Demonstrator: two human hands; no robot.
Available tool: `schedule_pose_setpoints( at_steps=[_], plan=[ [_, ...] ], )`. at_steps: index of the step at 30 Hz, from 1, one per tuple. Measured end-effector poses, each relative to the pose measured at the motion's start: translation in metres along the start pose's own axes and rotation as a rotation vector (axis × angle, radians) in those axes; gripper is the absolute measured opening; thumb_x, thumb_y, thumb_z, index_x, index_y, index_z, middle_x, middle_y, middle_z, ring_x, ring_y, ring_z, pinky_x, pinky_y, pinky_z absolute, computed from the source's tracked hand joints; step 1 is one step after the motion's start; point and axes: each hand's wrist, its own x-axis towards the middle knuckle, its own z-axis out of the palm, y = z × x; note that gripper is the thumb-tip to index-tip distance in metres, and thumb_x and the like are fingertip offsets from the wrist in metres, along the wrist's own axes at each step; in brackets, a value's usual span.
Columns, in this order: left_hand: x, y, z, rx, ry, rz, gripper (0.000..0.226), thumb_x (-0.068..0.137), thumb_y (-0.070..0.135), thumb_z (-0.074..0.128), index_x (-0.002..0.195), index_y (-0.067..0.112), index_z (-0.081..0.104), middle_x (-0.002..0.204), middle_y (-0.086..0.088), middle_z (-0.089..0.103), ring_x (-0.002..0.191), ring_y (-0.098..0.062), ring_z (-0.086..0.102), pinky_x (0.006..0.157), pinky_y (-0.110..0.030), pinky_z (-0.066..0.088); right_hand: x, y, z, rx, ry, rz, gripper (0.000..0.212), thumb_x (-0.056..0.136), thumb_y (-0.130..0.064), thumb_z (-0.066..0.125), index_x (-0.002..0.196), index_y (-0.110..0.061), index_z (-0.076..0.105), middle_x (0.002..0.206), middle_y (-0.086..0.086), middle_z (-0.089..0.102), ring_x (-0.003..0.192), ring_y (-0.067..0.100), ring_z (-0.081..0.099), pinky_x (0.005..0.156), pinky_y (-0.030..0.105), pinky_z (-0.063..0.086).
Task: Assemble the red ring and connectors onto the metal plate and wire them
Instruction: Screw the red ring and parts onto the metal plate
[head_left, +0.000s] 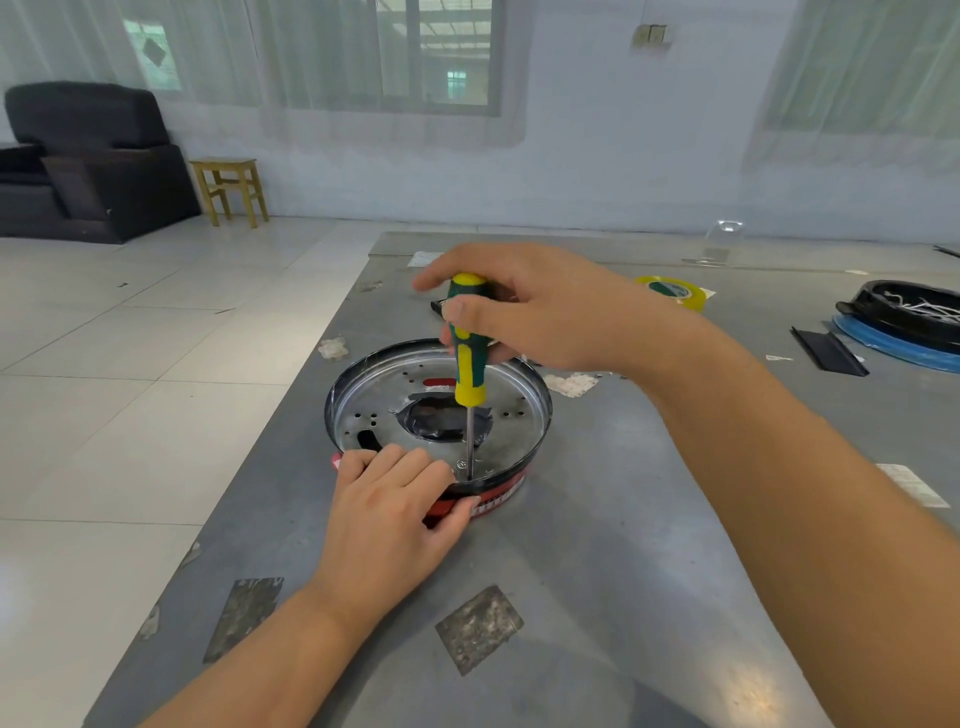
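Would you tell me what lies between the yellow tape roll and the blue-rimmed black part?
In the head view, only bare grey table lies between the tape roll and the black part.

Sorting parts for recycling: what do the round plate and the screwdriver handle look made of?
Round plate: apparently bare metal, silvery and shiny with punched holes. Screwdriver handle: probably moulded plastic or rubber, smooth green and yellow; its thin shaft looks like steel.
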Motion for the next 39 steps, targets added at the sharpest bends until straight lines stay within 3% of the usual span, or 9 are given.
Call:
schedule_pose_setpoints(
  at_steps=[5,10,14,19,23,25,29,33,39],
  plan=[
    [0.001,0.000,-0.003,-0.030,-0.017,-0.001,0.023,0.091,0.048,0.068,0.086,0.025,0.071,0.077,0.011,0.060,0.075,-0.019,0.058,0.076,-0.040,0.042,-0.002,0.007,0.016,-0.493,0.342,-0.055,0.038,0.103,-0.056,0.044,0.089,-0.023,0.056,0.063,-0.003,0.059,0.057,0.015,0.056,0.051,0.032,0.039],
    [0.002,0.003,-0.007,-0.073,-0.026,-0.020,0.017,0.090,0.046,0.072,0.093,0.030,0.075,0.079,0.014,0.062,0.075,-0.017,0.059,0.077,-0.040,0.044,0.004,0.000,-0.004,0.087,-0.093,0.077,0.038,0.108,-0.027,0.043,0.144,-0.034,0.054,0.127,-0.007,0.068,0.116,0.009,0.064,0.095,0.026,0.055],
    [0.002,0.002,-0.008,-0.076,-0.033,-0.021,0.019,0.091,0.048,0.069,0.093,0.030,0.076,0.079,0.014,0.063,0.075,-0.017,0.060,0.077,-0.041,0.044,0.005,0.003,-0.005,-0.142,0.024,-0.056,0.015,0.103,-0.039,0.057,0.111,-0.032,0.067,0.089,-0.007,0.072,0.080,0.003,0.070,0.071,0.020,0.058],
    [0.003,0.003,-0.010,-0.099,-0.020,-0.023,0.023,0.091,0.049,0.068,0.091,0.029,0.077,0.078,0.013,0.064,0.074,-0.017,0.061,0.077,-0.041,0.045,0.008,0.000,0.024,-0.583,0.318,-0.108,0.045,0.103,-0.060,0.039,0.085,-0.021,0.050,0.062,-0.004,0.054,0.057,0.014,0.051,0.055,0.034,0.038],
    [0.004,0.003,-0.011,-0.115,-0.030,-0.033,0.025,0.092,0.051,0.065,0.091,0.030,0.078,0.080,0.014,0.065,0.075,-0.016,0.061,0.077,-0.041,0.044,0.009,-0.003,0.009,-0.039,-0.060,0.045,0.036,0.109,-0.039,0.041,0.142,-0.028,0.051,0.119,-0.010,0.069,0.110,0.010,0.064,0.094,0.027,0.050],
    [0.004,0.002,-0.011,-0.120,-0.027,-0.029,0.026,0.092,0.052,0.063,0.091,0.030,0.077,0.080,0.014,0.065,0.075,-0.016,0.060,0.077,-0.039,0.041,0.006,0.000,0.003,0.292,-0.127,0.032,0.033,0.110,-0.024,0.044,0.141,-0.028,0.056,0.124,-0.007,0.071,0.115,0.009,0.067,0.100,0.028,0.055],
    [0.004,0.002,-0.010,-0.107,-0.023,-0.023,0.027,0.092,0.051,0.063,0.090,0.029,0.077,0.080,0.012,0.066,0.075,-0.017,0.061,0.077,-0.039,0.039,0.007,0.005,0.012,-0.092,0.132,-0.129,0.019,0.107,-0.032,0.052,0.111,-0.027,0.070,0.087,-0.006,0.074,0.080,0.003,0.069,0.075,0.021,0.056],
    [0.004,0.001,-0.010,-0.124,-0.030,-0.030,0.027,0.092,0.052,0.063,0.089,0.029,0.077,0.080,0.013,0.066,0.075,-0.017,0.061,0.079,-0.038,0.038,0.011,0.002,0.033,-0.481,0.380,-0.185,0.037,0.108,-0.043,0.045,0.082,-0.018,0.051,0.057,-0.004,0.050,0.051,0.014,0.045,0.052,0.032,0.035],
    [0.005,0.002,-0.011,-0.130,-0.035,-0.038,0.026,0.091,0.052,0.064,0.091,0.030,0.078,0.081,0.014,0.066,0.076,-0.016,0.060,0.079,-0.037,0.038,0.007,-0.002,0.001,-0.220,0.022,0.067,0.035,0.106,-0.028,0.045,0.140,-0.034,0.053,0.104,-0.020,0.058,0.089,0.001,0.060,0.078,0.014,0.047]
  ],
)
